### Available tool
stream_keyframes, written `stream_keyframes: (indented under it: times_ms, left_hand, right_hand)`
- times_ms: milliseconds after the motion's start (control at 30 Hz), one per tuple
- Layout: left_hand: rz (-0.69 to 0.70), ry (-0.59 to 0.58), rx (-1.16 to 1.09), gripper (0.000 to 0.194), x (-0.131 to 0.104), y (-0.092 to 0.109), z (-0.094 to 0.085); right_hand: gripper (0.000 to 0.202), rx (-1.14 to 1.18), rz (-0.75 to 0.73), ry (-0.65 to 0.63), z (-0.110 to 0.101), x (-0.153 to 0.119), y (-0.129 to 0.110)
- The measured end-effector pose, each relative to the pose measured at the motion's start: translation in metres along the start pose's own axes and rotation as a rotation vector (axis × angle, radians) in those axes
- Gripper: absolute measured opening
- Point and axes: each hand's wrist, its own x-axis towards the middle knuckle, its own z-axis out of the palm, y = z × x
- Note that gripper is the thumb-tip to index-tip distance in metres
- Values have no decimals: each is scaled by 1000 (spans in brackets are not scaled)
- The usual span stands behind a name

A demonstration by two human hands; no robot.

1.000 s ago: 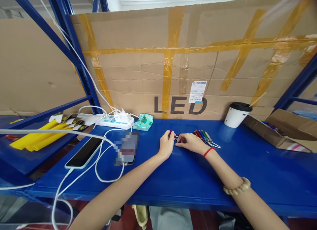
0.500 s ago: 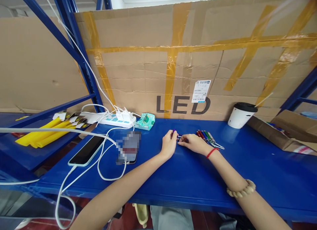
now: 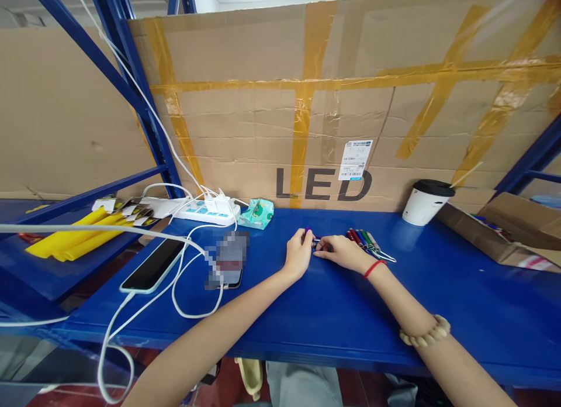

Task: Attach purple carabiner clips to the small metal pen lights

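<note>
Near the middle of the blue table (image 3: 350, 313), my left hand (image 3: 298, 255) is closed around a small purple item (image 3: 308, 230), most of it hidden by the fingers. My right hand (image 3: 339, 252) meets it from the right, its thumb and fingertips pinching a small metallic part that sticks out between the hands. The exact shape of that part is too small to tell. Just behind my right hand lie several coloured pens or carabiner-like pieces (image 3: 363, 241) in red, blue and green, with metal ends.
Two phones (image 3: 153, 266) with white cables and a power strip (image 3: 205, 211) are on the left, beside a green packet (image 3: 258, 214). A lidded cup (image 3: 426, 203) and an open carton (image 3: 495, 237) stand at the right. Taped cardboard (image 3: 245, 126) rises behind.
The view has shifted very slightly. Both hands keep nearly the same pose around the small item.
</note>
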Motion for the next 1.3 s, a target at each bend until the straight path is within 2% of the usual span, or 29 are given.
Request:
stream_keyframes:
  times_ms: [500,767,1000,1300]
  left_hand:
    - [11,0,-18,26,0,-2,1]
    - [-2,-10,-11,25,-1,0,1]
    - [2,-8,-17,25,-1,1,1]
    - [35,3,0,25,0,-1,1]
  right_hand:
    - [21,9,-32,17,0,-1,-1]
    - [18,16,-49,25,1,0,3]
    - [7,6,-153,71,3,2,1]
    - [10,-68,-91,115,1,-2,-9]
